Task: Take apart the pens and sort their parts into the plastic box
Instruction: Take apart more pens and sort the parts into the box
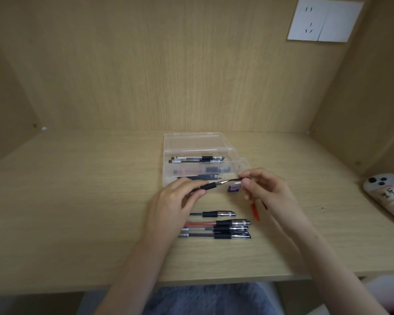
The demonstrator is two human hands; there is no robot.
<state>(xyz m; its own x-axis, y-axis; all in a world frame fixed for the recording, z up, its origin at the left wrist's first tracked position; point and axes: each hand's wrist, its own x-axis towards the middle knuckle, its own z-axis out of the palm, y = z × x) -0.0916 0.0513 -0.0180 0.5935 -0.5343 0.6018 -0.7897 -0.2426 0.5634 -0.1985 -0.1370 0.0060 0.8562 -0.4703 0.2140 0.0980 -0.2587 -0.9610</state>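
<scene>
Plastic box (165, 153), far worktop (77, 201): some parts sorted inside. Pen (210, 185) before it: left hand (178, 201) fingers clamped on barrel, right hand (266, 189) fingers pinching the tip. Four whole pens (223, 228) nearer, not yet dismantled.

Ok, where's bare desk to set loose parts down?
Desk is bare left of the plastic box and pen row, and between the red part and white controller. Crowded between box and pens, under left hand and right hand.
</scene>
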